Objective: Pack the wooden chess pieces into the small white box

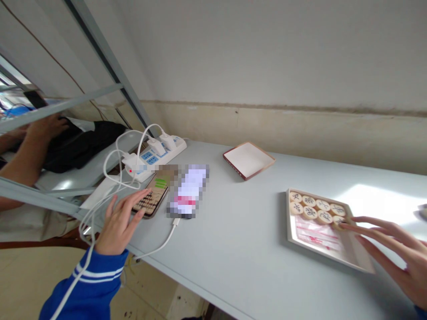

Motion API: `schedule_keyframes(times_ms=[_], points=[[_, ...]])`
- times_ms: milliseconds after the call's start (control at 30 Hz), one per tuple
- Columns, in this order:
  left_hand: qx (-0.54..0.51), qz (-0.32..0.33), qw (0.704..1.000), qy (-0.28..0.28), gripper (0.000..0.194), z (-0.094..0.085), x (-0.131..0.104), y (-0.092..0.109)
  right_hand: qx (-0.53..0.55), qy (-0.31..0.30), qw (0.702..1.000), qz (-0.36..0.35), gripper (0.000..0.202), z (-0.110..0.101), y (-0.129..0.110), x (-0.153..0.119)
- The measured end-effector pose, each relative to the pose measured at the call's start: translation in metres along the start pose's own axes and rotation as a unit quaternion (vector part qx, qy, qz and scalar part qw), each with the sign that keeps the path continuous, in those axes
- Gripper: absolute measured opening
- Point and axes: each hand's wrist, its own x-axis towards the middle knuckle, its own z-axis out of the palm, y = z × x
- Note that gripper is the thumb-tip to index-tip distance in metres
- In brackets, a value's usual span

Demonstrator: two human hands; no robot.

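Note:
My left hand [120,222] lies with spread fingers over the lower left edge of a phone [155,200], which shows a keyboard; its fingertips rest at the screen. Beside it lies a second phone [190,191], its bright screen blurred, with a white cable plugged into its lower end. On the right, my right hand [396,249] reaches over the edge of a shallow white box [358,253]. Its stretched fingertips touch the end of the front row of round wooden Chinese chess pieces [310,212]. A clear plastic bag with red print [316,235] lies below the pieces in the box.
A box lid [248,160] lies inner side up near the wall. A white power strip [163,153] with plugged-in chargers and looping white cables [88,249] stands at the left by a metal frame [110,66]. Beyond the frame, another person's arm [30,155] rests near black cloth [76,146].

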Motion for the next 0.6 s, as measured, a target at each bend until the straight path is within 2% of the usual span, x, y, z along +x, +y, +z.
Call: schedule_keyframes(times_ms=[600], points=[[-0.018, -0.021, 1.0, -0.009, 0.043, 0.0026, 0.0, -0.0006, -0.012, 0.003, 1.0, -0.009, 0.026, -0.0003, -0.001, 0.001]])
